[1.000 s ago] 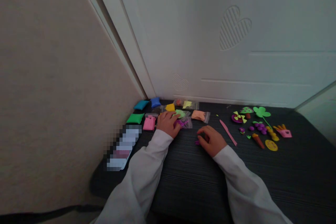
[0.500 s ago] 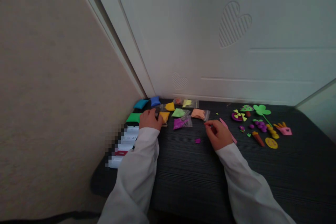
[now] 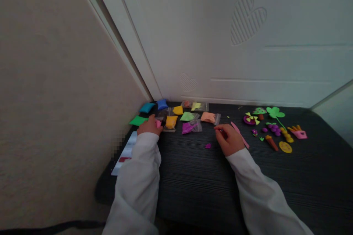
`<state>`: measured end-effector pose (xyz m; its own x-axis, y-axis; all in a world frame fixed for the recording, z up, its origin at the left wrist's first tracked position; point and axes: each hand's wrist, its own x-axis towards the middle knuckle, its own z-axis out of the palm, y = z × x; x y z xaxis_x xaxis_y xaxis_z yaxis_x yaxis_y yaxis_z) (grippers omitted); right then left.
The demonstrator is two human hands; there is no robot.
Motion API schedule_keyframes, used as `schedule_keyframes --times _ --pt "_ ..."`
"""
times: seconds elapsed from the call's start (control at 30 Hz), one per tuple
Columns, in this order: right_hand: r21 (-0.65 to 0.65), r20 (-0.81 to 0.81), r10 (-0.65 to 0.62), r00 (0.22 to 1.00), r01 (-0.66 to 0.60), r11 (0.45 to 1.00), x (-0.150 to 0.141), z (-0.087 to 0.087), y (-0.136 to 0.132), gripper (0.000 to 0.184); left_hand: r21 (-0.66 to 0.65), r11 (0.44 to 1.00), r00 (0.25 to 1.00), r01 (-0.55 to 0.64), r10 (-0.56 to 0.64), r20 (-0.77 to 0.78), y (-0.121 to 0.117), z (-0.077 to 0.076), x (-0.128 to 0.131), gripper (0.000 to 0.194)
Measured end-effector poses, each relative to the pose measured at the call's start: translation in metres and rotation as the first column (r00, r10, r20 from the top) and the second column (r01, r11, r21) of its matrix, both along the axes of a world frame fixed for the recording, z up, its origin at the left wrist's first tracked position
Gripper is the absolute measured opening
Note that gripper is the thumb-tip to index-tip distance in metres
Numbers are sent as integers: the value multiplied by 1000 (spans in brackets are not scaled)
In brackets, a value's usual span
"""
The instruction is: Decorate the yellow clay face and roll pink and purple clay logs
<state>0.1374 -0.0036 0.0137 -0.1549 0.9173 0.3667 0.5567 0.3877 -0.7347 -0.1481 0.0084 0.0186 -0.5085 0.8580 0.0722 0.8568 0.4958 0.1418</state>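
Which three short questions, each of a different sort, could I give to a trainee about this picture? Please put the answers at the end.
1. What colour is the packet at the left hand?
2. True or false: the small purple piece lies on the table, between the left hand and the right hand.
3. Fill in: the green clover-shaped piece lies to the ___ of the right hand.

Key: 1. Pink. 2. True. 3. Right.
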Motion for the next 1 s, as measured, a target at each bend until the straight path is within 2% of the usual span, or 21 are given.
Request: schedule_keyframes --times 0.1,0.13,0.17,0.2,0.23,0.3,0.37,0.4,0.43,0.5,0.67,1.0 --pt "-22 -38 -9 999 8 1000 -1 0 -1 17 76 997 1000 5 -3 -22 -1 13 8 64" --pt "-36 -57 -11 998 9 999 -1 1 -1 19 136 989 998 51 -47 -34 -2 16 14 64" --pt "-53 -79 -13 997 9 999 -1 1 -1 21 276 947 986 164 -153 -61 -3 19 22 63" --pt "-72 -104 -13 994 5 997 -1 2 -1 23 404 854 944 327 -311 -108 -4 20 31 59" --pt "-94 -130 -10 991 -2 996 0 4 0 26 482 732 870 481 -469 -156 -5 19 41 55" --pt "-139 -182 2 983 -28 990 1 7 1 32 562 493 698 664 -679 -228 -9 15 63 50" --pt "-185 -228 23 973 -66 981 2 10 1 34 574 344 561 743 -788 -254 -13 9 82 51" --pt "-207 -250 35 968 -88 974 2 11 1 35 582 294 517 758 -815 -261 -15 7 88 51" --pt "-227 -271 47 961 -111 968 2 11 1 34 584 268 491 766 -830 -263 -16 5 93 52" --pt "-259 -316 70 946 -157 953 0 10 1 31 584 247 465 774 -847 -258 -18 2 98 50" --pt "-296 -414 102 904 -240 925 -5 1 2 23 557 250 440 792 -866 -237 -20 -2 101 48" --pt "-296 -353 101 930 -213 931 -4 -3 3 18 506 274 419 818 -886 -197 -20 -8 104 42"
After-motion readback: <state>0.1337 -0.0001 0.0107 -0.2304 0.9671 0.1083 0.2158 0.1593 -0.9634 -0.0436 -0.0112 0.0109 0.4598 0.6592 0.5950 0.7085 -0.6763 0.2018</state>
